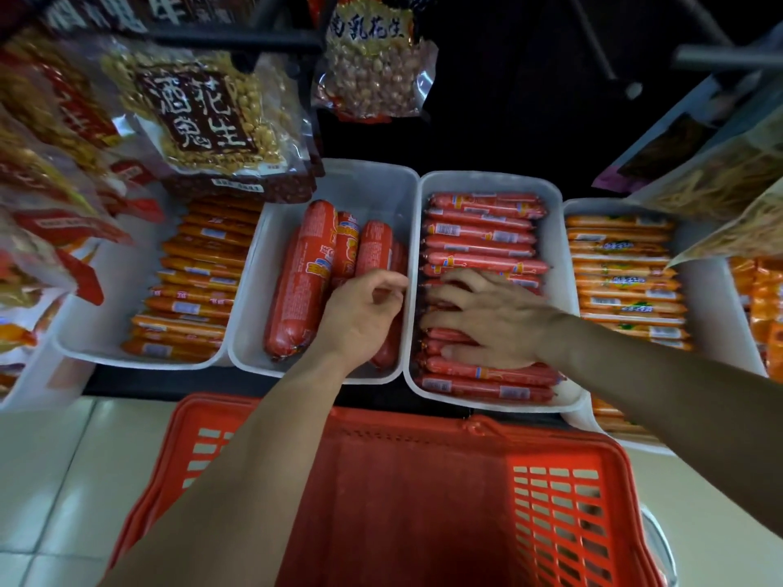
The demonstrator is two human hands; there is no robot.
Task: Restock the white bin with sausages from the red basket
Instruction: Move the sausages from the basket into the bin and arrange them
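Pressing flat, the right hand (491,319) levels thin sausages (483,247) in the white bin (555,197), fingers spread, gripping nothing, while the left hand (360,319) at nine o'clock curls loosely, empty, steadying fat sausages (305,273).

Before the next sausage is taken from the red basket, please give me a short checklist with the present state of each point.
1. Left hand free to pick: ok; fingers loosely curled, nothing visibly held.
2. Right hand free: not ok; it lies flat on the thin red sausages.
3. Room in that white bin: not ok; rows fill it.
4. Room in the thick sausage bin: ok; its far part is bare.
5. Stock in red basket: cannot tell.
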